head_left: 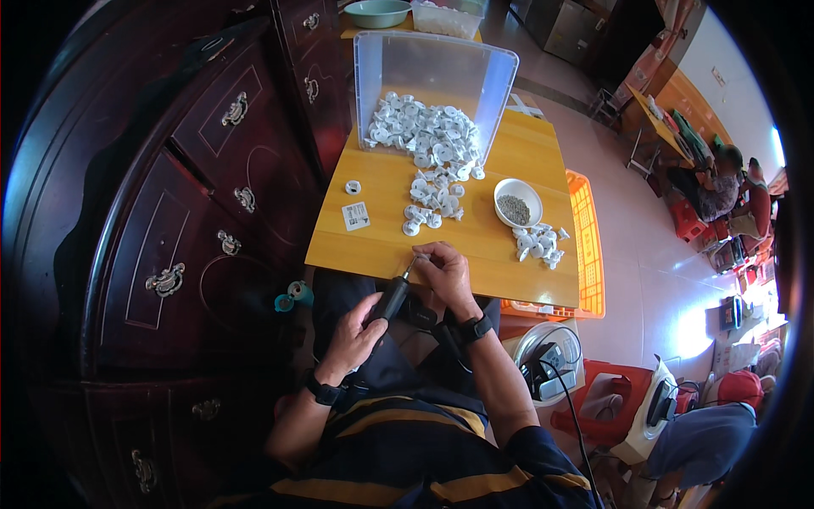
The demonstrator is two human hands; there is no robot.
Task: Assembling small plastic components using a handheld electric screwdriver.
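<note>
My left hand (pixel 349 341) is closed around a black electric screwdriver (pixel 389 304), whose thin bit slants up and to the right. At the bit's tip, by the table's near edge, my right hand (pixel 449 278) pinches a small whitish part (pixel 422 257), mostly covered by the fingers. Beyond the hands, white plastic parts (pixel 437 193) with round discs spread from a clear plastic bin (pixel 432 64) lying on its side. A white bowl (pixel 527 193) to the right holds many tiny grey metal pieces, perhaps screws. Next to it lies a smaller heap of white parts (pixel 540 246).
One white piece (pixel 353 187) and a square printed label (pixel 356 216) lie on the table's left. An orange crate (pixel 587 246) stands against its right side. Dark wooden drawers (pixel 212 220) rise at left. A black cable (pixel 575 416) runs at lower right; other people sit far right.
</note>
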